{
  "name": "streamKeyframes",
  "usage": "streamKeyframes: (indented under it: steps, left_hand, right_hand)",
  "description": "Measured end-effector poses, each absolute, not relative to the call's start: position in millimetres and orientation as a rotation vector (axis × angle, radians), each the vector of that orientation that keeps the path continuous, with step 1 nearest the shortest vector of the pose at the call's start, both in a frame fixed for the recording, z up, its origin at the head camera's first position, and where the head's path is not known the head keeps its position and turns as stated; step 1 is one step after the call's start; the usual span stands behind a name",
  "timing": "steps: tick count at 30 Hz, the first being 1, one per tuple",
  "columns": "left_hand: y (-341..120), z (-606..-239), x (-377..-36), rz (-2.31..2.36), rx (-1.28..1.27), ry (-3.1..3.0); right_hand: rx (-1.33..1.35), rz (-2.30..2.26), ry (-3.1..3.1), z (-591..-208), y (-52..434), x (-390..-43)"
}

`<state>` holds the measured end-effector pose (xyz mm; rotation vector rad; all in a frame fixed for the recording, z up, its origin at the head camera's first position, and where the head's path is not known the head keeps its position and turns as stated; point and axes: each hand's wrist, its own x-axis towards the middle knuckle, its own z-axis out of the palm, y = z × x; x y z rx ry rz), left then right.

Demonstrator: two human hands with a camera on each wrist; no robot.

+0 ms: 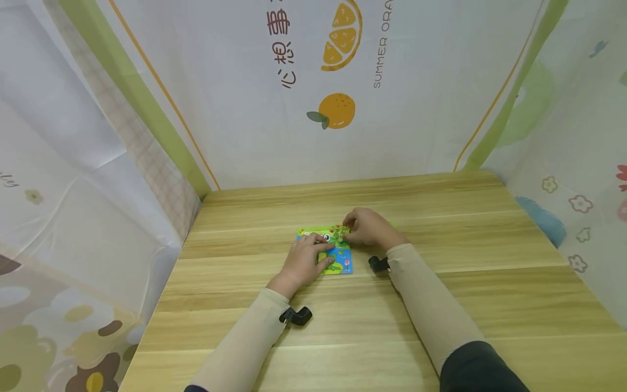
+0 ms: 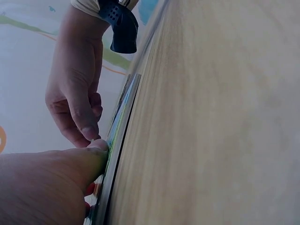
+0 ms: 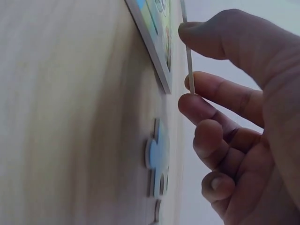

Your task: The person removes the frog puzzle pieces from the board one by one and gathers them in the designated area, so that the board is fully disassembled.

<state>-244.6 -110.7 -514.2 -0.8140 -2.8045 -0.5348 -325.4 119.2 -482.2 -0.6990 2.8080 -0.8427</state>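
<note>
Your left hand (image 1: 305, 260) lies flat, fingers pressing down; your right hand (image 1: 368, 227) pinches with thumb and curled fingers.

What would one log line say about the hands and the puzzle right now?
left hand: presses on puzzle board | right hand: pinches puzzle piece above board | loose piece: flat on wooden table

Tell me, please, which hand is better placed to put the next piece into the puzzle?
Probably the right hand: it already pinches a thin puzzle piece just above the puzzle board. The left hand rests flat on the board, steadying it.
</note>
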Motion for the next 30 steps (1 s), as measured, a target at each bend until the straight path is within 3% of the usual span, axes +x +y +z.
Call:
streamKeyframes:
  steps: [30]
  left_hand:
    - [-109,-512,-242,-0.550,-0.792,-2.844]
  right_hand:
    - [-0.681,-0.919,2.840,-475,206,-319]
